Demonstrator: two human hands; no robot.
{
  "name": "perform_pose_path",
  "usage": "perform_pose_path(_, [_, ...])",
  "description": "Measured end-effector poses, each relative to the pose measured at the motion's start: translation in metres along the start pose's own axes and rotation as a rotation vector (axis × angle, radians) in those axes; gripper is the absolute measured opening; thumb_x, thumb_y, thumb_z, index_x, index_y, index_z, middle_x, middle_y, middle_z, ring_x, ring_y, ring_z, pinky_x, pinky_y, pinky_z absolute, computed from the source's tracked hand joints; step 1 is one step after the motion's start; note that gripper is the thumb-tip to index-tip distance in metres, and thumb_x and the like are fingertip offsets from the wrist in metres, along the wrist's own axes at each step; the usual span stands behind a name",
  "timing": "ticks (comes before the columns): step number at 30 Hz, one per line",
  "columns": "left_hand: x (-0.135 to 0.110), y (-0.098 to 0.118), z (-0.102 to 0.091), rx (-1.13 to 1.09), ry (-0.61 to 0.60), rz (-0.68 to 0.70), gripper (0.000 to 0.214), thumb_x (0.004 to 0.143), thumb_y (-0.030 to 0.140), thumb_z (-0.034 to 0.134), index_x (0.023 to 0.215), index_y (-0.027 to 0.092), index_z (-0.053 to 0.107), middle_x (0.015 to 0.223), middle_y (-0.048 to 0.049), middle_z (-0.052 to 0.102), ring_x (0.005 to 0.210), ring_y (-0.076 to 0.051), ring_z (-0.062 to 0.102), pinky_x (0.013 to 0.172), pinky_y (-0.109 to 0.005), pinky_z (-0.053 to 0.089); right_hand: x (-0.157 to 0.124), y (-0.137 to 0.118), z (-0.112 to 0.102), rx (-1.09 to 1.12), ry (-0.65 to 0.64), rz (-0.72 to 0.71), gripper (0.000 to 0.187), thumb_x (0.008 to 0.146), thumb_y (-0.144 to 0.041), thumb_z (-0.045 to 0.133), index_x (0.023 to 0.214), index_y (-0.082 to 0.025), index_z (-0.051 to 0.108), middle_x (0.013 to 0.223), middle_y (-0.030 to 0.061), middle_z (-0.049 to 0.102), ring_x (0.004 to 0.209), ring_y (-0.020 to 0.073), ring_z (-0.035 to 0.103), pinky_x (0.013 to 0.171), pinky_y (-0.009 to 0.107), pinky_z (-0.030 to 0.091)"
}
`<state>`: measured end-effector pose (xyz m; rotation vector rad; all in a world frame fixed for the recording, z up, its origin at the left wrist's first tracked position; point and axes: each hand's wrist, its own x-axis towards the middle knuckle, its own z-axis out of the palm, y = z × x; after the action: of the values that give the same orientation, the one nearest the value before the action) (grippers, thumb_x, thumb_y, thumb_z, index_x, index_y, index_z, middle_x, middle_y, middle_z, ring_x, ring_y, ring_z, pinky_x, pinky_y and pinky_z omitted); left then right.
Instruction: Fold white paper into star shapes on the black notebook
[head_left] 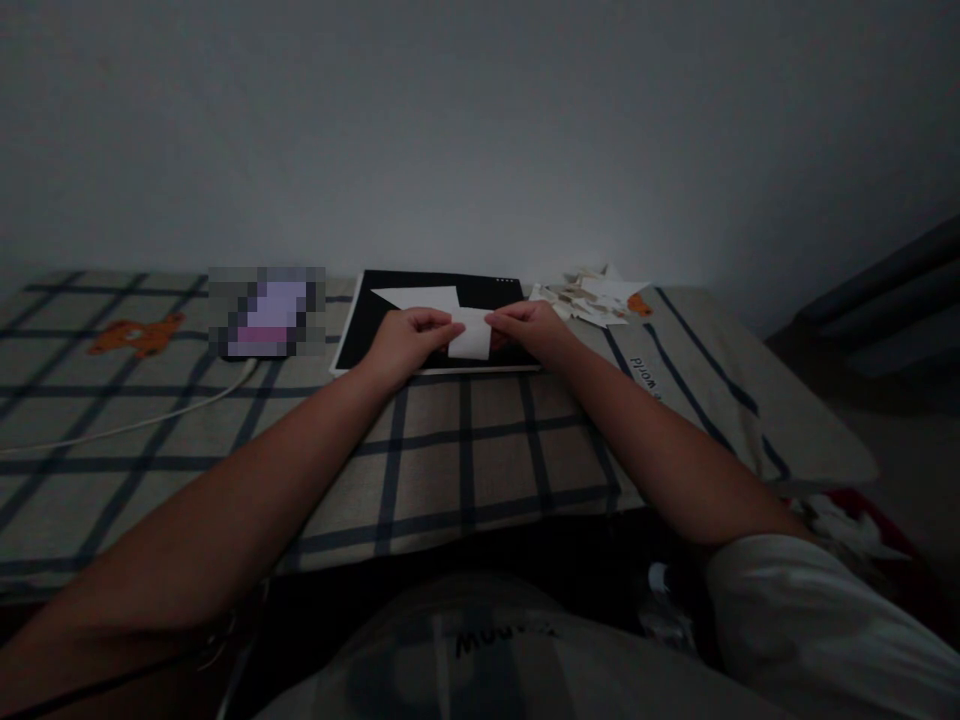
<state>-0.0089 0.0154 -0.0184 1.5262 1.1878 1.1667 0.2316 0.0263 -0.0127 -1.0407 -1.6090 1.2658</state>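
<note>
Both hands pinch one small white piece of paper between thumbs and fingers. My left hand grips its upper left edge, and my right hand its upper right edge. The paper is held over a flat black book or folder with white edges. A larger white sheet with a pointed left end lies on the black cover, just behind the hands. Right of the black cover sits a loose pile of torn or cut paper scraps.
A blurred-out phone with a white cable plugged in lies at left. The checked tablecloth covers the table up to the wall. Below the right edge are more scraps in something red, and a clear plastic bottle.
</note>
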Motion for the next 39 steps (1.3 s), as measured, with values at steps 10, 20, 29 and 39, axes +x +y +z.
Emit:
perform_pose_path(10, [0.000, 0.000, -0.001, -0.007, 0.000, 0.024, 0.039, 0.071, 0.052, 0.099, 0.082, 0.020, 0.080, 0.073, -0.0034, 0.074, 0.071, -0.019, 0.066, 0.070, -0.033, 0.054, 0.000, 0.000, -0.001, -0.067, -0.001, -0.012, 0.035, 0.092, -0.056, 0.087, 0.086, -0.022, 0.084, 0.084, 0.0049, 0.083, 0.079, 0.0190, 0.076, 0.084, 0.038, 0.065])
perform_pose_path(20, [0.002, -0.003, 0.000, -0.033, -0.001, 0.018, 0.035, 0.070, 0.048, 0.098, 0.080, 0.020, 0.081, 0.074, -0.0031, 0.077, 0.069, -0.017, 0.065, 0.067, -0.030, 0.051, -0.001, -0.002, -0.001, -0.074, -0.011, -0.035, 0.039, 0.088, -0.061, 0.087, 0.083, -0.023, 0.083, 0.081, 0.0039, 0.082, 0.077, 0.0188, 0.075, 0.080, 0.036, 0.064])
perform_pose_path(29, [-0.006, 0.008, -0.001, -0.002, -0.048, 0.067, 0.034, 0.077, 0.051, 0.093, 0.086, 0.020, 0.083, 0.077, -0.0028, 0.076, 0.071, -0.017, 0.064, 0.070, -0.030, 0.050, -0.004, -0.006, -0.001, -0.185, -0.056, -0.074, 0.033, 0.088, -0.056, 0.085, 0.086, -0.023, 0.086, 0.081, 0.0031, 0.083, 0.079, 0.0204, 0.072, 0.077, 0.036, 0.061])
perform_pose_path(39, [-0.006, 0.010, -0.003, 0.039, -0.096, 0.051, 0.037, 0.072, 0.053, 0.096, 0.083, 0.019, 0.085, 0.079, -0.0050, 0.080, 0.072, -0.018, 0.066, 0.067, -0.029, 0.052, -0.004, -0.006, -0.001, -0.287, -0.018, -0.110, 0.025, 0.091, -0.048, 0.083, 0.090, -0.025, 0.090, 0.093, 0.0038, 0.086, 0.089, 0.0224, 0.073, 0.083, 0.038, 0.058])
